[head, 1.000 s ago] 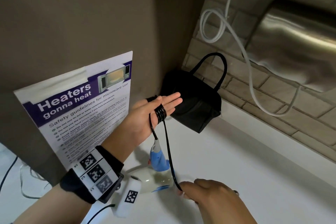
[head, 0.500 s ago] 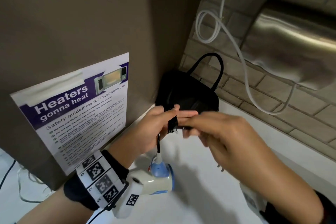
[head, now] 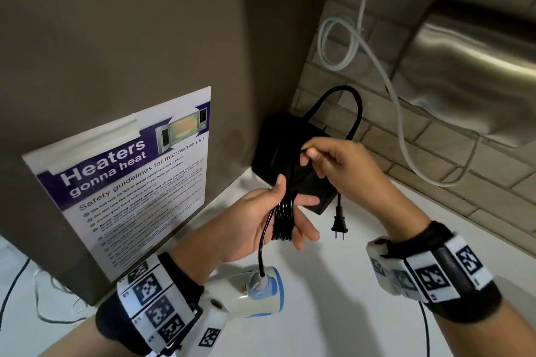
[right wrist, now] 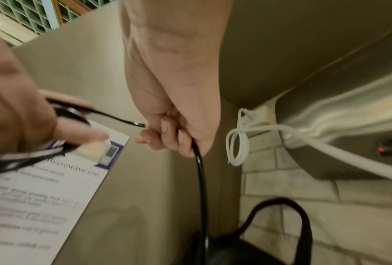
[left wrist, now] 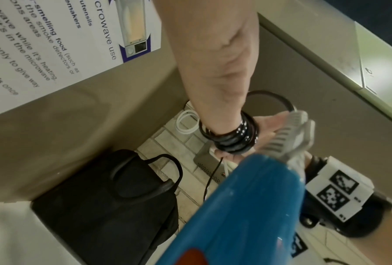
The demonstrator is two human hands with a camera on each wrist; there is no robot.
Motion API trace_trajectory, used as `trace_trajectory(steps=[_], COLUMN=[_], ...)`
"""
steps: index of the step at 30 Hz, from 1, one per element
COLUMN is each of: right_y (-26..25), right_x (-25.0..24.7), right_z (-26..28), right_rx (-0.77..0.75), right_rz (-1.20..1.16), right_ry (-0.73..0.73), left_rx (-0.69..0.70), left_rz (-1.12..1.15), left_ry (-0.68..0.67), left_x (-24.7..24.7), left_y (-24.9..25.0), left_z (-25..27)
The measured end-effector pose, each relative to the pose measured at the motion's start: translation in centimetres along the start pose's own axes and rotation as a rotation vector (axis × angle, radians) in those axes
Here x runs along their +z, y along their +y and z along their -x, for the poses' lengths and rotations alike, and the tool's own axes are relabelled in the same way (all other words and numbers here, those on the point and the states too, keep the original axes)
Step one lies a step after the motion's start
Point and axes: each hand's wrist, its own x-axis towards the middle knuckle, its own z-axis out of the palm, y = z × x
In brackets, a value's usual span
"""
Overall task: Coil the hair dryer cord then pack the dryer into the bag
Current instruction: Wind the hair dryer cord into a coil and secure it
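Note:
The black cord [head: 283,219] is wound in several loops around the straight fingers of my left hand [head: 290,211], palm up; the left wrist view shows the loops [left wrist: 232,137]. From them the cord runs down to the white and blue hair dryer [head: 255,295], which lies on the white counter [head: 362,313] under my left wrist. My right hand [head: 311,155] pinches the cord's free end just above the left hand, seen also in the right wrist view [right wrist: 165,132]. The plug [head: 339,226] dangles below it. The black bag [head: 278,151] with loop handles stands in the corner behind both hands.
A microwave safety poster [head: 130,177] is taped to the brown wall on the left. A white cable [head: 403,124] hangs from a wall socket over the brick tiles, beside a stainless steel appliance [head: 470,72]. Thin wires [head: 17,284] lie at the far left.
My right hand came up from the counter to the left hand, laid more cord around the fingers, and now holds the end above them. The plug now hangs free.

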Motion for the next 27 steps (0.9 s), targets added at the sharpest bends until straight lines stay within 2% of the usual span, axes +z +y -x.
trace_trajectory(steps=[5, 8, 15, 23, 27], right_y=[2.7, 3.0, 3.6, 4.1, 4.2], right_x=[4.5, 6.1, 5.1, 4.6, 5.4], right_z=[0.6, 1.6, 2.6, 3.3, 3.5], right_rx=[0.064, 0.110, 0.114, 0.166, 0.190], right_rz=[-0.185, -0.210, -0.204, -0.246, -0.251], right_ry=[-0.120, -0.156, -0.124, -0.067, -0.142], left_rx=[0.037, 0.046, 0.023, 0.027, 0.023], left_rz=[0.126, 0.146, 0.220, 0.184, 0.209], left_ry=[0.006, 0.046, 0.158, 0.169, 0.154], left_x=[0.2, -0.1, 0.2, 0.2, -0.1], left_y=[0.7, 1.1, 0.9, 0.5, 0.6], left_z=[0.0, -0.1, -0.2, -0.5, -0.6])
